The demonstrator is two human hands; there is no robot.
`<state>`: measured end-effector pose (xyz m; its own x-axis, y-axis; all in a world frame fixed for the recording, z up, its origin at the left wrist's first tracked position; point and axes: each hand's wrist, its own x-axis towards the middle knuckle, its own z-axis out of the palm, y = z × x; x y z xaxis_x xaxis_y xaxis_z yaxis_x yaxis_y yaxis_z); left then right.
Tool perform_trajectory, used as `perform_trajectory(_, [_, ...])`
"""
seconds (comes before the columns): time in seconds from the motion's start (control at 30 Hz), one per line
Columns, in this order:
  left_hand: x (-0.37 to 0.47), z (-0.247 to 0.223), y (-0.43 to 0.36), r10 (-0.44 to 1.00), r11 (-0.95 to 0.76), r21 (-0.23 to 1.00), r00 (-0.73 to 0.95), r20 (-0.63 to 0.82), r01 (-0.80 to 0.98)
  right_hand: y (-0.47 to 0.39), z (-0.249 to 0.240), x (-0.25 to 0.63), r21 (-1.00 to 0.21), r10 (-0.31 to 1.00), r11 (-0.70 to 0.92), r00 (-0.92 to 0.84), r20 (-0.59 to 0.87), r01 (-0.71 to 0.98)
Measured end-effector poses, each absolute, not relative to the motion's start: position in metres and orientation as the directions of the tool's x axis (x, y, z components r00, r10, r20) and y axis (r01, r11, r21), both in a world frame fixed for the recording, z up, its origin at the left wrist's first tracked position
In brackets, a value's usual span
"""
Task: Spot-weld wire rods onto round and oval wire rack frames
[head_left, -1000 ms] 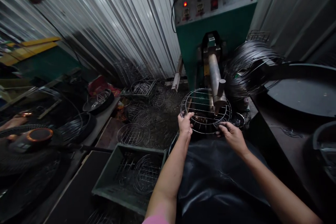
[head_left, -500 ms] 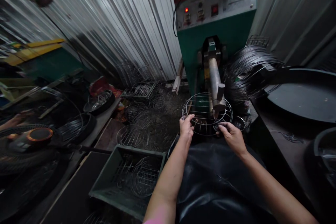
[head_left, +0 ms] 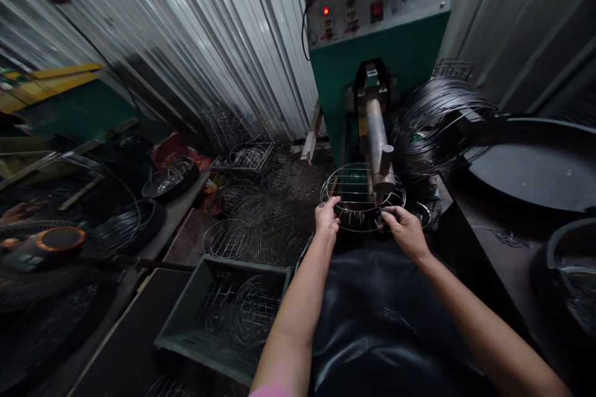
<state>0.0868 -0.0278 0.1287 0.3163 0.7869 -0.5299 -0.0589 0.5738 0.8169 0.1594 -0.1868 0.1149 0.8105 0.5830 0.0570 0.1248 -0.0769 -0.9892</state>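
A round wire rack (head_left: 351, 183), with a shiny rim and parallel bars, is held under the electrode arm (head_left: 379, 130) of a green welding machine (head_left: 333, 87). At its near left rim, my left hand (head_left: 328, 218) is closed with the thumb on top. My right hand (head_left: 404, 231) is closed in a pinch at the near right rim, right beside the arm's lower tip. Whether those fingers grip the rim or a small separate piece, I cannot make out. The arm covers part of the rack's right side.
A green crate (head_left: 186, 329) with round wire racks stands at lower left. Coiled wire (head_left: 437, 118) hangs right of the machine, beside a large grey round tray (head_left: 535, 173). More wire racks (head_left: 228, 239) lie on the floor. A fan (head_left: 60, 239) is at far left, near another person's hand (head_left: 18, 214).
The view has shifted slightly. My right hand has come a little closer to the electrode tip, and the rack has moved slightly left. Both hands stay closed at the rim.
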Motion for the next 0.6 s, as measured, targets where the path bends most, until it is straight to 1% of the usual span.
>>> perform_trajectory(0.17, [0.087,0.132,-0.028,0.812,0.552,0.83,0.277,-0.514,-0.079,-0.187,0.118,0.158,-0.987,0.576,-0.092,0.815,0.057,0.134])
perform_trajectory(0.27, [0.086,0.131,-0.027,0.813,0.538,0.842,0.29,-0.505,-0.042,-0.205,0.108,0.153,-0.949,0.539,-0.164,0.83,0.142,0.268])
perform_trajectory(0.33, [0.086,0.129,-0.025,0.82,0.525,0.851,0.284,-0.497,-0.026,-0.227,0.092,0.144,-0.885,0.564,-0.267,0.806,0.178,0.382])
perform_trajectory(0.37, [0.086,0.128,-0.024,0.823,0.524,0.852,0.27,-0.5,-0.018,-0.238,0.081,0.138,-0.843,0.621,-0.326,0.769,0.149,0.427])
perform_trajectory(0.4, [0.087,0.127,-0.023,0.823,0.526,0.85,0.257,-0.506,-0.01,-0.25,0.07,0.13,-0.798,0.702,-0.379,0.708,0.082,0.469])
perform_trajectory(0.47, [0.088,0.126,-0.022,0.822,0.531,0.847,0.24,-0.516,0.003,-0.268,0.048,0.111,-0.693,0.841,-0.449,0.528,-0.116,0.564])
perform_trajectory(0.5, [0.088,0.125,-0.022,0.82,0.534,0.845,0.237,-0.52,0.006,-0.274,0.038,0.102,-0.631,0.875,-0.465,0.431,-0.22,0.621])
perform_trajectory(0.53, [0.089,0.125,-0.022,0.82,0.536,0.844,0.237,-0.522,0.006,-0.278,0.03,0.093,-0.565,0.882,-0.471,0.355,-0.31,0.678])
perform_trajectory(0.6, [0.089,0.125,-0.024,0.821,0.536,0.844,0.235,-0.521,-0.001,-0.282,0.018,0.076,-0.443,0.86,-0.469,0.281,-0.426,0.765])
